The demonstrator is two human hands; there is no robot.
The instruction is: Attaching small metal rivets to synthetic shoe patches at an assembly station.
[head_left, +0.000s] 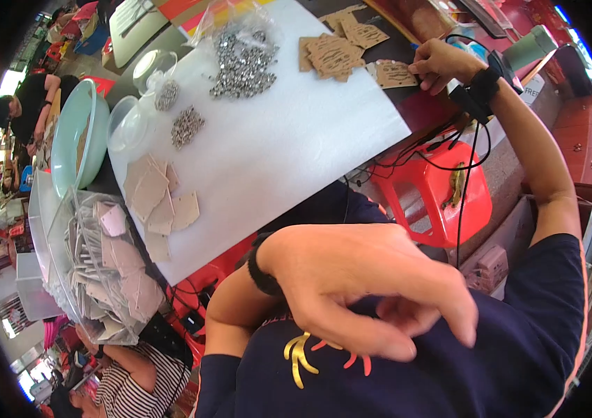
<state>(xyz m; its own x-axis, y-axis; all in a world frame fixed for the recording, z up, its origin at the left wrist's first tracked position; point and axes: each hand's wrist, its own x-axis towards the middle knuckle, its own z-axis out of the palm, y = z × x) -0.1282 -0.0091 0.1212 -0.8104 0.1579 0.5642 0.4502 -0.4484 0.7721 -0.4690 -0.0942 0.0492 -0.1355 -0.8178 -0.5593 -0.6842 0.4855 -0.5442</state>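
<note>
My left hand is raised close in front of my chest, away from the table. Its fingers are loosely bent, thumb and forefinger apart, with nothing seen between them. At the table's right end, my right hand pinches the edge of a tan printed card. To the left of that card lies a loose stack of similar brown printed cards. Farther left, many small silvery metal pieces spill from a clear plastic bag. A smaller heap of metal pieces and several plain greyish cards lie nearer the left edge.
A white sheet covers the table. At left stand a clear bin full of greyish cards and a pale green basin. Black cables hang over a red stool. A person in stripes sits at lower left.
</note>
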